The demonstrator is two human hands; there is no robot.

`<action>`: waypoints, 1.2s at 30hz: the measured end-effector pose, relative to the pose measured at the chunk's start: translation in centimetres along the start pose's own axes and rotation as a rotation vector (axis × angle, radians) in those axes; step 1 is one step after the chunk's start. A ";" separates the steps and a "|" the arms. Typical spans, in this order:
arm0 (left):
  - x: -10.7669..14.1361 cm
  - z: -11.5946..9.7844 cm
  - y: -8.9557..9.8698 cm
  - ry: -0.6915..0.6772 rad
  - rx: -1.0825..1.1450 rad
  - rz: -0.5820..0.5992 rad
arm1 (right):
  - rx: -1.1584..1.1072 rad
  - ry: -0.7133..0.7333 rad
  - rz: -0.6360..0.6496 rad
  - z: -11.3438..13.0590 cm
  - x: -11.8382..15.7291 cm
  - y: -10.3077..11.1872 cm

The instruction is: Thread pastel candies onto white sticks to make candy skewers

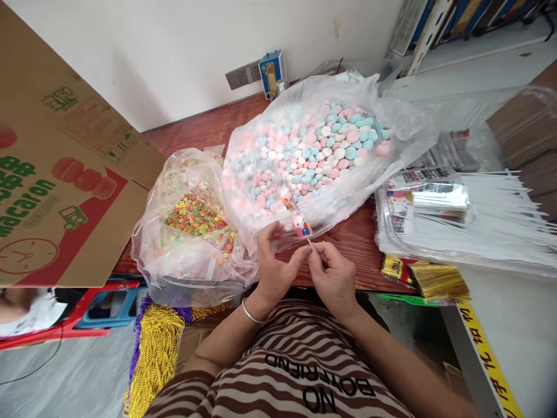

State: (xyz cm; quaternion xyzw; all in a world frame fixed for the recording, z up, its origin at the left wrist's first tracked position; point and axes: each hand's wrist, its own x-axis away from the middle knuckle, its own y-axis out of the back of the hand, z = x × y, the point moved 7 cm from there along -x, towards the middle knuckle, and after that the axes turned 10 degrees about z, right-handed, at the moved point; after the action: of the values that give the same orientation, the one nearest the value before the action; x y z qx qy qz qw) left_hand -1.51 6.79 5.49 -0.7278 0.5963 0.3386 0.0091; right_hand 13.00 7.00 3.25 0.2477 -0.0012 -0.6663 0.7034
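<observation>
Packet [300,225] near the candy bag [339,200], just beyond right hand [333,276] pinching its stick [309,241] and left hand [276,267], loosely spread.

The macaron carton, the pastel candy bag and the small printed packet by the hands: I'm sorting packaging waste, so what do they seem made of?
Macaron carton: probably corrugated cardboard; matt brown, printed, stiff flat panels.
Pastel candy bag: likely thin plastic film, softly shiny; wrinkled and see-through.
Small printed packet: perhaps printed plastic film, but too small to be sure.
</observation>
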 end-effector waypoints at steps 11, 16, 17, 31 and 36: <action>-0.5 -2.7 -0.1 -0.397 -0.514 0.075 | 0.434 0.265 -0.061 2.2 0.9 -1.0; -0.8 -2.6 -0.3 -0.344 -0.556 0.120 | 0.439 0.306 -0.076 2.4 1.3 -1.0; -0.9 -2.7 -0.4 -0.336 -0.566 0.130 | 0.455 0.305 -0.076 2.4 1.4 -1.1; -0.6 -3.5 -1.0 -0.463 -0.401 0.223 | 0.270 0.139 0.005 1.1 1.5 -0.7; 0.0 -2.3 -0.8 -0.357 -0.259 0.101 | -0.053 0.035 0.057 0.2 1.1 -0.7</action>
State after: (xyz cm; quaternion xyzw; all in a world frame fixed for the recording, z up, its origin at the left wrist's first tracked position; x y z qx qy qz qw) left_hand 0.29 6.02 6.95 -0.6207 0.5724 0.5358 0.0039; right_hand 12.42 5.95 2.85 0.2407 0.0217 -0.6413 0.7282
